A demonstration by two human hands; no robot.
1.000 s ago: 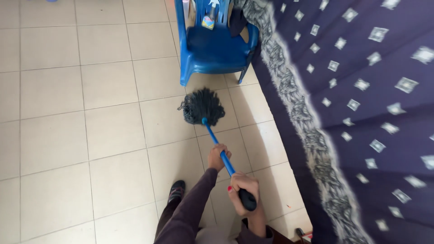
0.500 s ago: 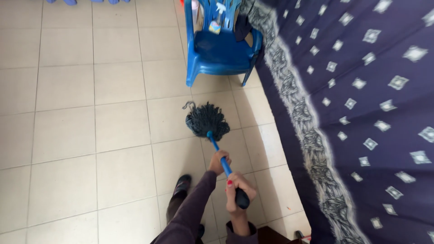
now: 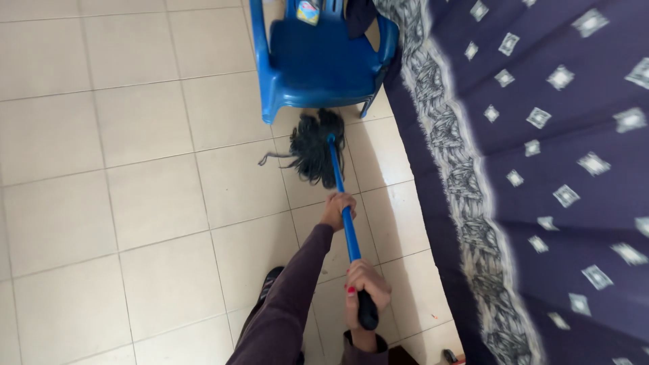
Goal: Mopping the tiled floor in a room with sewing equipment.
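Right hand (image 3: 365, 287) clenched round the black grip and left hand (image 3: 338, 208) wrapped round the blue mop handle (image 3: 343, 203), a person works a dark string mop head (image 3: 314, 145) at twelve o'clock, touching the blue plastic chair (image 3: 318, 57). The tiled floor (image 3: 135, 176) shows no clear wet sheen, so progress is hard to judge. A patterned cloth (image 3: 541, 169) hangs at three o'clock.

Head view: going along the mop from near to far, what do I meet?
Right hand on the black grip end, left hand on the blue handle, dark mop head on the tiled floor, blue plastic chair.
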